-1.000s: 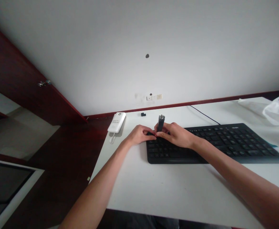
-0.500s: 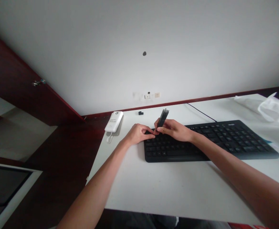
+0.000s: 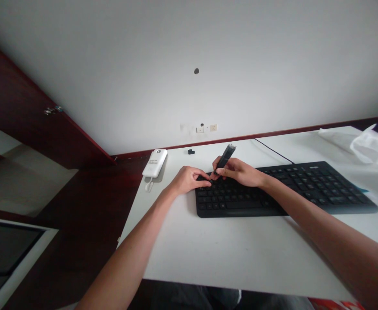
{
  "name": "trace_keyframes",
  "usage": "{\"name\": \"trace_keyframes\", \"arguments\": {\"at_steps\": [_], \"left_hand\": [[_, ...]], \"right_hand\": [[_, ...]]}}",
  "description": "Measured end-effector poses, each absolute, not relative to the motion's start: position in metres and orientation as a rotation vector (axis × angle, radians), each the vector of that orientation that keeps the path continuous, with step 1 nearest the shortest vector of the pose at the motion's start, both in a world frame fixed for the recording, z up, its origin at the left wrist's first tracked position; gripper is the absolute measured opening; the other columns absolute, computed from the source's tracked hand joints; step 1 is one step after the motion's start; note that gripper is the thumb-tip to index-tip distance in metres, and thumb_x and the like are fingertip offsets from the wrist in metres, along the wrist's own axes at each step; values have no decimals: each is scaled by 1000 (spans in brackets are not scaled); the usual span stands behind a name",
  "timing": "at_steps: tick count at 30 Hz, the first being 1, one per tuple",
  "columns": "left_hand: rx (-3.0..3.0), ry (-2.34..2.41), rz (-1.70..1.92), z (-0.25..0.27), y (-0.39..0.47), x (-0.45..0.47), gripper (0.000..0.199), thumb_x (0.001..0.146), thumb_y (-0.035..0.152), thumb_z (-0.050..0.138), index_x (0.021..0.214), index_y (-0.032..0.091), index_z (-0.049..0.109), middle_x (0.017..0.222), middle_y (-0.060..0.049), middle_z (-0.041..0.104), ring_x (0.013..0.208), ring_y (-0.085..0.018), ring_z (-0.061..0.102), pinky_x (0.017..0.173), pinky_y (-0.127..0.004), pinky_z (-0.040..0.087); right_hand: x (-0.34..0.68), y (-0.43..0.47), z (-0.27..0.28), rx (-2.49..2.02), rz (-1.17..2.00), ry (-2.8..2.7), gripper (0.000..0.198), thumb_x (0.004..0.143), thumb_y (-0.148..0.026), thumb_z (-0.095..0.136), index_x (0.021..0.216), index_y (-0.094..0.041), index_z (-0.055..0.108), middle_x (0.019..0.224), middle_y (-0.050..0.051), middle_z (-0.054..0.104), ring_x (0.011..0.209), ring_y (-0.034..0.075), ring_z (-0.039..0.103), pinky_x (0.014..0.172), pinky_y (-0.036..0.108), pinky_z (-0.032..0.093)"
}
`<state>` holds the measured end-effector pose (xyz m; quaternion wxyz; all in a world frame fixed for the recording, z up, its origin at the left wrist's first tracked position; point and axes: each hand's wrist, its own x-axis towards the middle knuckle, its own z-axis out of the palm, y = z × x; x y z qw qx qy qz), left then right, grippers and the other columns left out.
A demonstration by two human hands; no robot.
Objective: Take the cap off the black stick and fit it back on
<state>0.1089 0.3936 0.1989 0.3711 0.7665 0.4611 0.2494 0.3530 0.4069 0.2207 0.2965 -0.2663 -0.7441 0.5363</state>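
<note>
A black computer keyboard (image 3: 240, 205) lies on the white table. My right hand (image 3: 240, 171) is closed around a thick black pen-shaped tool (image 3: 226, 156) with a greyish top end. The tool leans to the right, its lower end down at the keys near the keyboard's upper left corner; the tip itself is too small and covered to make out. My left hand (image 3: 189, 178) rests at that same corner, thumb and forefinger stretched out over the keys with a gap between them, close beside the tool's lower end.
Left on the table lies a white power bank (image 3: 155, 163) with a short cable loop. A small black piece (image 3: 191, 152) sits near the back edge. Behind the keyboard runs its black cable (image 3: 273, 150). At the right is a crumpled white bag (image 3: 374, 148). The wall (image 3: 127, 86) stands behind.
The tool has tipped further to the right, and my right hand has shifted slightly right with it. My left hand has hardly moved.
</note>
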Motion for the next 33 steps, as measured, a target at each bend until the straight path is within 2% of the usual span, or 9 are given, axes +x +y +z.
{"name": "trace_keyframes", "arguments": {"at_steps": [11,15,17,20,22,25,28,30,33], "left_hand": [[2001,1177,650,200,393,109,45,75,55,82,102,19,81,58,8,27,55,-9,22,55,-27,14],[2049,1192,731,201,391,111,47,82,57,76,109,19,79,59,9,28,56,-9,25,56,-26,20],[2103,1209,826,201,390,114,42,87,55,72,110,20,78,61,7,36,57,-10,33,58,-25,27],[2239,1218,1001,202,389,120,38,89,49,72,116,22,75,81,0,59,73,-14,53,70,-27,43],[2320,1191,1054,203,388,122,44,89,48,73,126,24,70,99,-5,67,90,-19,61,81,-31,49],[2386,1129,1046,203,385,125,61,90,50,72,144,26,55,125,-10,69,111,-26,64,95,-39,52],[2354,1097,1012,203,383,126,62,97,47,64,152,28,44,140,-11,65,122,-28,65,101,-41,52],[2309,1114,987,204,383,125,52,101,46,57,148,28,48,134,-9,69,118,-27,68,97,-37,53],[2219,1246,1030,205,385,121,37,102,49,52,128,24,62,97,-5,77,87,-22,73,79,-30,52]], "right_hand": [[353,407,214,-775,1374,-1852,40,90,-56,69,102,-18,62,88,9,76,85,25,73,71,35,54],[354,408,212,-813,1130,-1849,40,91,-56,68,102,-18,68,97,8,75,86,24,71,77,37,55],[353,408,211,-843,976,-1856,38,92,-54,68,104,-19,72,105,9,75,93,25,70,81,37,55],[349,405,211,-850,904,-1825,35,92,-51,69,108,-20,74,111,8,75,102,27,70,83,37,55],[343,401,211,-824,933,-1823,34,93,-50,69,109,-21,74,111,8,76,102,27,71,85,37,56],[333,394,210,-790,953,-1850,34,92,-49,71,109,-20,74,111,8,77,100,27,72,87,38,57],[325,388,207,-843,888,-1883,38,89,-49,74,111,-19,72,109,10,77,93,26,72,84,39,58],[324,387,206,-918,809,-1930,39,87,-49,76,111,-18,71,106,10,77,86,24,71,79,38,58],[329,389,207,-926,713,-2074,33,88,-43,76,111,-20,72,105,8,75,85,22,69,76,37,57]]}}
